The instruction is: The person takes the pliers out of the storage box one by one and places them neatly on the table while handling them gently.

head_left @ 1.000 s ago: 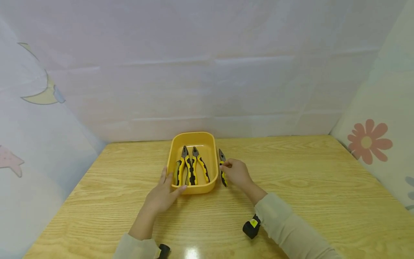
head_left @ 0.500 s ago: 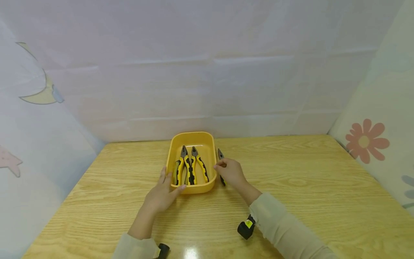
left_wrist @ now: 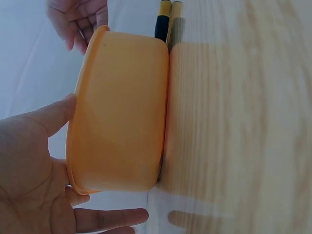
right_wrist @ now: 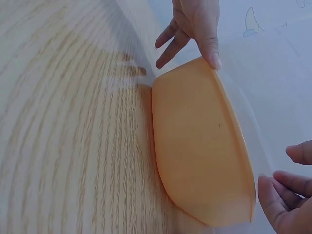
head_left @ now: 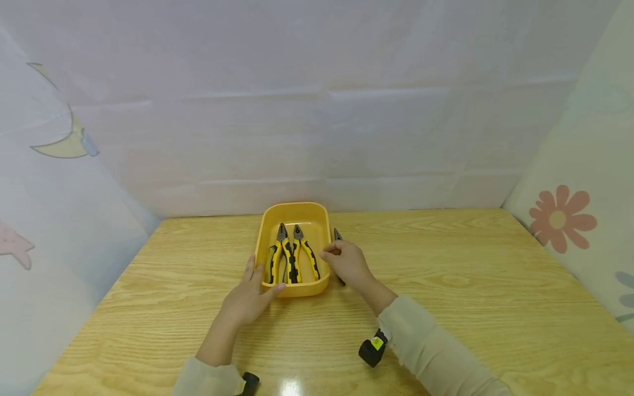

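Note:
A yellow plastic box (head_left: pixel 297 290) stands on the table with two pairs of pliers inside. The left pliers (head_left: pixel 275 267) and the right pliers (head_left: pixel 311 258) have yellow-and-black handles, their dark noses pointing away. My left hand (head_left: pixel 244 300) spans the box's near left corner, thumb on the near rim and extended fingers along the left side. My right hand (head_left: pixel 350 264) hovers over the right rim, fingers loosely bent and holding nothing. Partly hidden beneath it, a third pair of pliers (head_left: pixel 338 235) lies beside the box; its handle (left_wrist: pixel 163 22) shows in the left wrist view.
The wooden table (head_left: pixel 446 264) extends to both sides and meets a pale sheet-covered wall (head_left: pixel 317 137) close behind the box. Printed side walls stand left and right, the right one with a red flower (head_left: pixel 559 219). Black wrist cameras (head_left: pixel 372 349) hang under the sleeves.
My right hand has let go of the pliers beside the box and shifted left over the right rim. Those pliers stay on the table. My left hand and the box have not moved.

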The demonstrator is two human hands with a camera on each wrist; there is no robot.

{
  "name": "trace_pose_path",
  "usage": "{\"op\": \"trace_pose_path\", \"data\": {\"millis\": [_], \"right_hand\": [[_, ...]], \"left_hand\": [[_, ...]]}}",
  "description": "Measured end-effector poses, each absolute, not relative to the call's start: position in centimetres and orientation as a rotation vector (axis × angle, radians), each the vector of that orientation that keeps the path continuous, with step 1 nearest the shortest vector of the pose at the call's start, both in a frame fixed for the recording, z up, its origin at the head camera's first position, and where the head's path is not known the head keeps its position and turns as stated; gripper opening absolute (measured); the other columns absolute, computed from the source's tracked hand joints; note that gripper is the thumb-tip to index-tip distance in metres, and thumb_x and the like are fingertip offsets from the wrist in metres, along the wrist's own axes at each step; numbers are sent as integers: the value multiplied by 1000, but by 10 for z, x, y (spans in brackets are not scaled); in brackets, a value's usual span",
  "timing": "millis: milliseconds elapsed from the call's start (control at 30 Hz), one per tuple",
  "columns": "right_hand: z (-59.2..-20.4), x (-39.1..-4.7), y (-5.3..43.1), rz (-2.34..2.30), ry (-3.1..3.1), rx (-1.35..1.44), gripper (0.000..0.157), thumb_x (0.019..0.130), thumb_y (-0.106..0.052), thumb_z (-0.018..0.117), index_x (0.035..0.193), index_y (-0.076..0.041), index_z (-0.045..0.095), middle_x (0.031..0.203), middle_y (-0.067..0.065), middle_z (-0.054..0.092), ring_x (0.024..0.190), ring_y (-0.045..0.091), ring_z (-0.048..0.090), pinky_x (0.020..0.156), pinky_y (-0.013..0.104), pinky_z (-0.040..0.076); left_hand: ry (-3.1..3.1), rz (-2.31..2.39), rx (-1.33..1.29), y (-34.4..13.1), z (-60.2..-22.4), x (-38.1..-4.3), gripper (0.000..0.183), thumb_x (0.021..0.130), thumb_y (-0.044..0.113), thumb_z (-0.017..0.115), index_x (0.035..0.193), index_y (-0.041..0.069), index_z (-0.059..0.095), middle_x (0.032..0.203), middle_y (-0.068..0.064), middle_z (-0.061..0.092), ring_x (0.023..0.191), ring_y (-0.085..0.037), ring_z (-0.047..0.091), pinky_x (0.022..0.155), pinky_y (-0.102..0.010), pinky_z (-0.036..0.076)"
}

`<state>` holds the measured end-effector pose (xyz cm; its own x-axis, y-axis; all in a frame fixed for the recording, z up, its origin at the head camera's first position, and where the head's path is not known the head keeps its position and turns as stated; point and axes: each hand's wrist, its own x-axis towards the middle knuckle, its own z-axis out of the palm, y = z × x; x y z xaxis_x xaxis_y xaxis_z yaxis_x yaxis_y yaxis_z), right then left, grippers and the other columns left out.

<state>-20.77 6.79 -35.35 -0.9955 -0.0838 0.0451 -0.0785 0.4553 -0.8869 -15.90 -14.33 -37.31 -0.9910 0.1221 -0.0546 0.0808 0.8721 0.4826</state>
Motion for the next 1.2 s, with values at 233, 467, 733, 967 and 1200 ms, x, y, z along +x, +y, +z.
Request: {"op": "trace_pose_path", "data": {"millis": [233,467,733,967,1200], "right_hand": [[-354,-206,64,-1668,2602,-250,16,84,-12,57,94,1,59,85,8,58,75,22,58,63,30,48],[-353,-206,57,-1663,2579,-280,18,84,-12,57,94,2,59,82,8,58,74,26,59,63,33,49],[-352,-209,51,-1677,2511,-270,19,84,-11,56,96,4,58,85,10,58,77,29,59,65,33,49],[-351,-212,46,-1628,2462,-255,21,84,-14,57,97,2,57,87,11,58,76,27,59,64,33,49],[-349,-212,42,-1562,2458,-250,27,85,-15,56,105,4,55,94,11,58,77,24,60,68,35,49]], "left_hand": [[2960,764,173,-142,-372,-158,82,83,58,38,135,-3,20,143,-13,-8,103,-46,43,71,-51,43],[2955,770,167,-142,-370,-158,79,84,54,40,136,-2,19,143,-12,-9,105,-46,42,74,-52,41],[2949,765,171,-143,-370,-158,79,84,54,39,136,-3,18,142,-12,-9,105,-46,41,72,-52,42],[2955,759,178,-143,-372,-159,80,84,55,39,136,-2,17,142,-12,-9,106,-46,41,70,-50,43],[2958,760,183,-143,-373,-159,82,83,57,37,136,-2,17,142,-13,-9,104,-47,42,72,-53,42]]}}
